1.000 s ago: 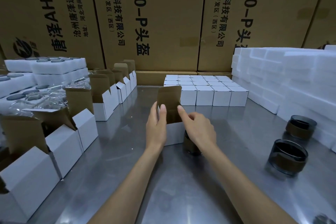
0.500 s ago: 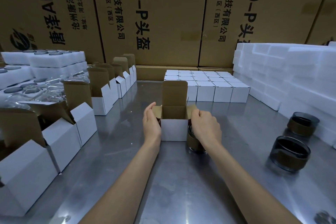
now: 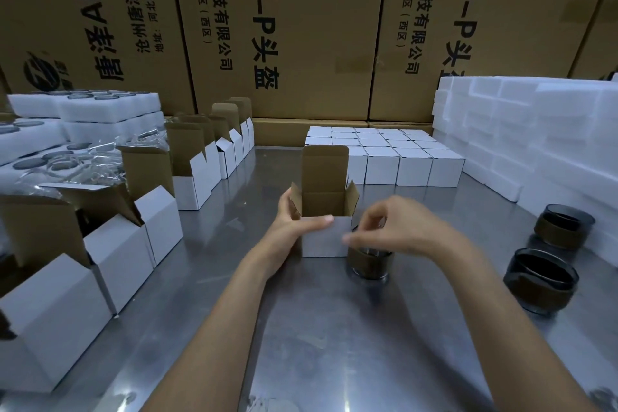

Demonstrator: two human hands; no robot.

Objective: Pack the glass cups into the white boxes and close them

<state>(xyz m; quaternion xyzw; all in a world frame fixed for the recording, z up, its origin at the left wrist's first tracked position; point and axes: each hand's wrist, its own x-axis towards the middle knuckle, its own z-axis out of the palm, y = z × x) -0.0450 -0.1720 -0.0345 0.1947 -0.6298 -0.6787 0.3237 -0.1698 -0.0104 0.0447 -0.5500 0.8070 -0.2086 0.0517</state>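
Note:
An open white box (image 3: 323,238) stands in the middle of the metal table (image 3: 334,338), its brown lid flap upright and its side flaps spread. My left hand (image 3: 292,222) grips its left side, thumb across the front top edge. A dark glass cup (image 3: 369,262) with a brown band stands touching the box's right side. My right hand (image 3: 396,227) is over the cup, its fingers curled down round the rim; the hand is blurred. Two more dark cups (image 3: 565,227) (image 3: 540,281) stand at the right.
A block of closed white boxes (image 3: 398,160) sits at the back. Open boxes (image 3: 194,177) line the left side, with foam trays of cups (image 3: 83,107) behind them. White foam blocks (image 3: 535,130) are stacked on the right. Large brown cartons (image 3: 301,27) form a wall behind.
The box was set upright on the table and its side flaps spread. My right hand left the box's right flap and dropped onto the cup beside it. My left hand stays on the box.

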